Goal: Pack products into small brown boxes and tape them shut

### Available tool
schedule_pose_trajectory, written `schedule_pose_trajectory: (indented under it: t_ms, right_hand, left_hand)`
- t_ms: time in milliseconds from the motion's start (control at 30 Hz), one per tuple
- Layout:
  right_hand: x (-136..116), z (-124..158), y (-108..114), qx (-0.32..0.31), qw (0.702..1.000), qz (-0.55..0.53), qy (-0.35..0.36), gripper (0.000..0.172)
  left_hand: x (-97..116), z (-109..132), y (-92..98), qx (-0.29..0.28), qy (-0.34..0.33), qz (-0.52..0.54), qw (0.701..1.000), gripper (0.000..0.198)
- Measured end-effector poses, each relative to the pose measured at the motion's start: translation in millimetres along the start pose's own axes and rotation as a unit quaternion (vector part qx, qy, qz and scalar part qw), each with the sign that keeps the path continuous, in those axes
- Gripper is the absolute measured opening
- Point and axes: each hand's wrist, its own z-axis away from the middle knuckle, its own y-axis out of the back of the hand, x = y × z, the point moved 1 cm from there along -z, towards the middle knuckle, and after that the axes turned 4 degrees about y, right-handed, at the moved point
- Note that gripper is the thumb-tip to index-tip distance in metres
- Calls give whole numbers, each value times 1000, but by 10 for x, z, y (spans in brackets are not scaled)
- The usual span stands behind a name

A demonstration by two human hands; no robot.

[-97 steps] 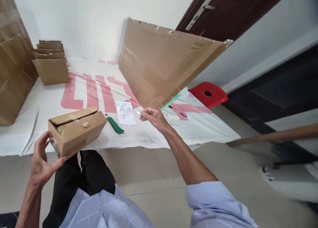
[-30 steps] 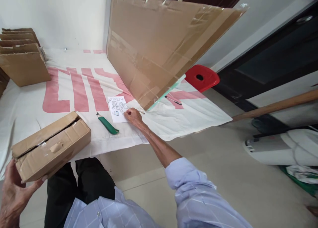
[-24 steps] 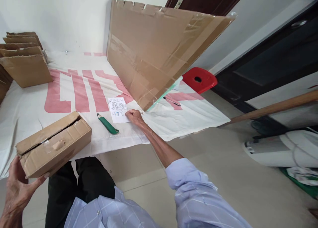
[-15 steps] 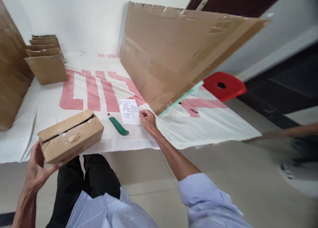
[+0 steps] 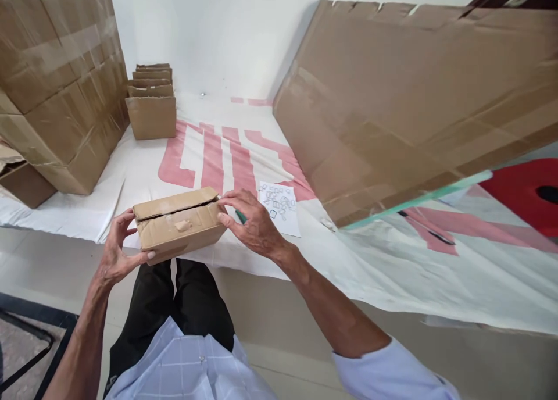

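A small cardboard box (image 5: 178, 228), its top flaps nearly meeting over a dark gap, is tilted at the table's front edge. My left hand (image 5: 117, 249) grips its left end, with the thumb along the lower front and the fingers behind. At the right end, my right hand (image 5: 250, 222) has its thumb and fingers on the corner by the flap gap. Behind that hand a bit of the green utility knife (image 5: 240, 217) shows; the rest is hidden. A white paper (image 5: 279, 208) with small drawn shapes lies just right of the hand.
Stacked taped cartons (image 5: 65, 80) and an open box (image 5: 28, 182) stand at left. Several upright cardboard boxes (image 5: 152, 118) are by the wall. A large cardboard sheet (image 5: 392, 109) leans at right, near a pen (image 5: 429, 228) and a red stool (image 5: 523, 193).
My right hand has left the paper and come to the right end of the box. The view has swung left, and the utility knife is now mostly covered by my hand.
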Motion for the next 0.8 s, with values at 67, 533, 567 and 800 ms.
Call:
schedule_pose_trajectory:
  t_ms: [67, 533, 567, 800]
  right_hand:
    - [-61, -42, -84, -27, 999, 13, 17, 20]
    - [517, 491, 32, -168, 907, 290, -256, 25]
    - [579, 584, 28, -220, 878, 312, -290, 25]
    - [679, 784, -34, -193, 879, 293, -323, 31]
  left_hand:
    - [49, -19, 25, -11, 8, -12, 1000, 91]
    - [267, -73, 4, -30, 32, -43, 998, 57]
    - [265, -79, -19, -24, 35, -36, 998, 56]
    - [243, -51, -98, -16, 36, -19, 999, 62]
